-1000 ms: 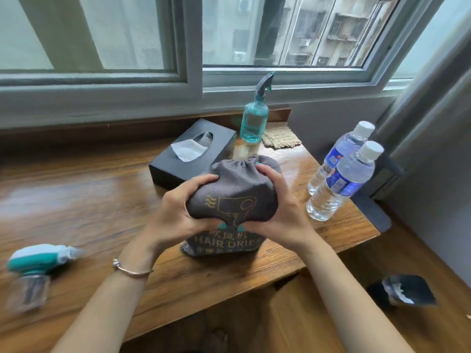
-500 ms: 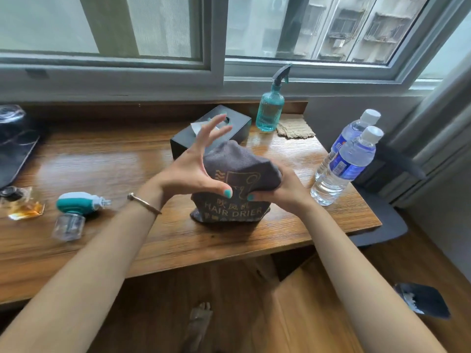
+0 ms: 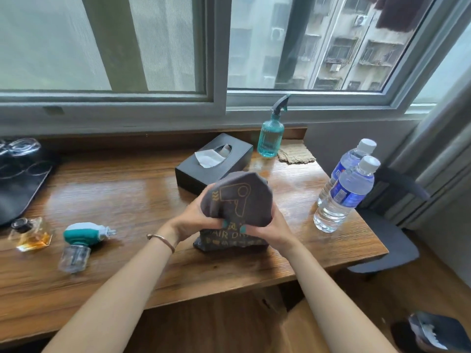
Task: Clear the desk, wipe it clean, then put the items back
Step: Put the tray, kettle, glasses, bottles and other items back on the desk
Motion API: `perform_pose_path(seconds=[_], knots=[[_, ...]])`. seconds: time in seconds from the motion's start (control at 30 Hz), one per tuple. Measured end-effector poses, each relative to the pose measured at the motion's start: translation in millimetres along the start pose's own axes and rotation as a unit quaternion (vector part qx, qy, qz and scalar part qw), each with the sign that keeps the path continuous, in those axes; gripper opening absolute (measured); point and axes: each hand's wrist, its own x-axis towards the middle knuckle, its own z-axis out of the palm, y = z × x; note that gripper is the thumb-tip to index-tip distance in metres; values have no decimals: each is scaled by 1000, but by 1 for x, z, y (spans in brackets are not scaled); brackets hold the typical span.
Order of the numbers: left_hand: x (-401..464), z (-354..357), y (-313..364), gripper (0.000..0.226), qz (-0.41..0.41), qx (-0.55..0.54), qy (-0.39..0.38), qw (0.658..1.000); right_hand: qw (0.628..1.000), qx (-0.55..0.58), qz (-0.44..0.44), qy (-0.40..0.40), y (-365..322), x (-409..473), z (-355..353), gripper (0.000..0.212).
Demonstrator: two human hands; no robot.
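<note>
Just in front of the black tissue box (image 3: 214,163), a grey drawstring bag (image 3: 235,205) printed with a hair-dryer outline is held upright on the wooden surface (image 3: 122,200), its base resting on the wood. The bag is gripped from both sides: the left hand (image 3: 190,220) is wrapped round its left flank and the right hand (image 3: 276,226) round its right flank, with the fingers (image 3: 225,224) of both curled into the cloth and the thumbs meeting at the front near the printed lettering.

Behind the tissue box and to its right, a teal spray bottle (image 3: 270,137) is seen by the window wall, with a small woven cloth (image 3: 295,155) just beside it. Well to the right of the tissue box, two water bottles (image 3: 344,194) stand touching each other near the edge. Well to its left lie a teal-and-white plug-in device (image 3: 84,234) with a glass vial, a perfume bottle (image 3: 30,234) and a dark tray (image 3: 20,179).

The clearing stage appears to be barely begun, since most items are on the surface. For the bag to be removed well, it should be lifted straight up with even pressure from both hands, so that the heavy contents are not allowed to shift inside the soft cloth. A path clear of the water bottles and the tissue box should be chosen, as either could be knocked by a sideways swing. The gathered top should be kept uppermost so that nothing slides out.
</note>
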Motion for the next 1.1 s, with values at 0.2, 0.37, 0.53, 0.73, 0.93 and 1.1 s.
perform_pose_path(seconds=[0.2, 0.37, 0.53, 0.73, 0.93, 1.1], knots=[[-11, -2, 0, 84, 30, -87, 121, 988, 998, 23, -34, 53, -26, -6, 9, 59], [-32, -45, 48, 75, 93, -76, 135, 983, 994, 57, -84, 34, -78, 0, 54, 52], [-54, -120, 114, 25, 150, -22, 158, 976, 989, 35, -143, 22, -139, 29, 124, 49], [-101, -236, 159, 17, 177, -2, 188, 966, 981, 11, -193, 27, -187, 69, 241, 36], [-159, -347, 177, 16, 183, 25, 200, 962, 982, 20, -188, 22, -200, 105, 362, 40], [-196, -420, 170, 28, 172, 17, 222, 960, 983, 15, -181, -1, -199, 124, 436, 49]])
